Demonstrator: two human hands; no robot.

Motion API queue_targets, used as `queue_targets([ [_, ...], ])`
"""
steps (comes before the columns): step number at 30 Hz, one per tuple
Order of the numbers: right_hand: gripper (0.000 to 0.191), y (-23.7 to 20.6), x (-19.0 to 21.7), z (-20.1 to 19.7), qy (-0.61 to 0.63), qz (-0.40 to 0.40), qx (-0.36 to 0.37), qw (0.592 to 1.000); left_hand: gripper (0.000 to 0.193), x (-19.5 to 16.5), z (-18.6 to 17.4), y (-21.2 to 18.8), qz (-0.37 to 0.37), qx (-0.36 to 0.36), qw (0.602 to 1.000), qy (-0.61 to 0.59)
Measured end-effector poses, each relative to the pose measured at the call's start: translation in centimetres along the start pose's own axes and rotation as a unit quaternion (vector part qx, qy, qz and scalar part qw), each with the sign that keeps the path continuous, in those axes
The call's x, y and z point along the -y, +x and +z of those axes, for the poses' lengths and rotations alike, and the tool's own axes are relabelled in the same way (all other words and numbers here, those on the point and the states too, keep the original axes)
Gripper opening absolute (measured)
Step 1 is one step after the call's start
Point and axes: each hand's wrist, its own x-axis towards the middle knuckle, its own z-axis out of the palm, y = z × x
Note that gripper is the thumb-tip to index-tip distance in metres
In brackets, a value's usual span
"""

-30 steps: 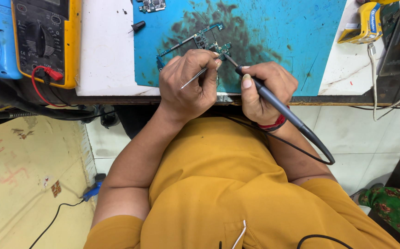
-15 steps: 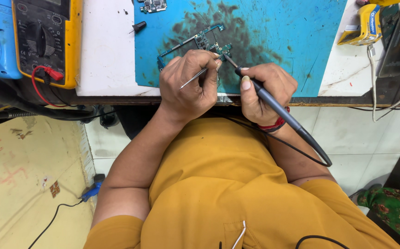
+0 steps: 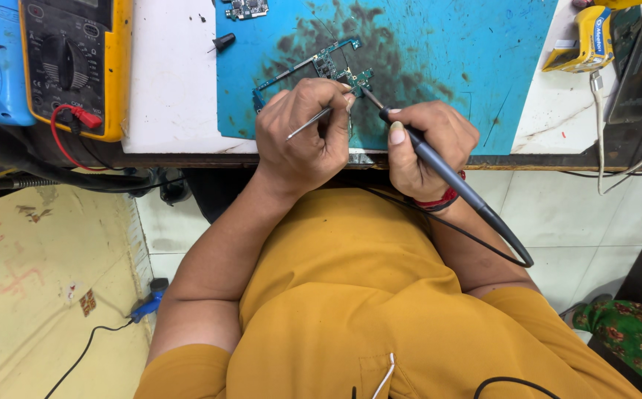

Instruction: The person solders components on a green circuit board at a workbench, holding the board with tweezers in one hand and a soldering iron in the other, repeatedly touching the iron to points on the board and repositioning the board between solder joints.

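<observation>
Centrally, the left hand (image 3: pixel 302 133) pinches thin metal tweezers (image 3: pixel 308 123) and the right hand (image 3: pixel 428 144) grips a dark soldering iron (image 3: pixel 439 166) over a green circuit board (image 3: pixel 321 70) on the scorched blue mat (image 3: pixel 439 59). A yellow multimeter (image 3: pixel 77 59), cut off, sits upper left; a yellow labelled box (image 3: pixel 583 41) sits upper right.

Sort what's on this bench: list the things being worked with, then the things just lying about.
In use:
left hand with tweezers
right hand with soldering iron
circuit board
blue mat

Lying about:
multimeter
small board
black screw bit
yellow tool
</observation>
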Motion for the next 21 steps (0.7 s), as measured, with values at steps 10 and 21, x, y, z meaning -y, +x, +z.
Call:
queue_targets([
  [10, 0.014, -0.30, -0.50, 0.18, 0.012, -0.010, -0.032, 0.999, 0.023, 0.17, 0.02, -0.22, -0.028, -0.018, 0.999, 0.006],
  [21, 0.014, -0.66, -0.56, 0.38, 0.024, 0.024, -0.050, 0.998, 0.023, 0.30, 0.19, -0.35, -0.023, -0.020, 0.999, 0.014],
])
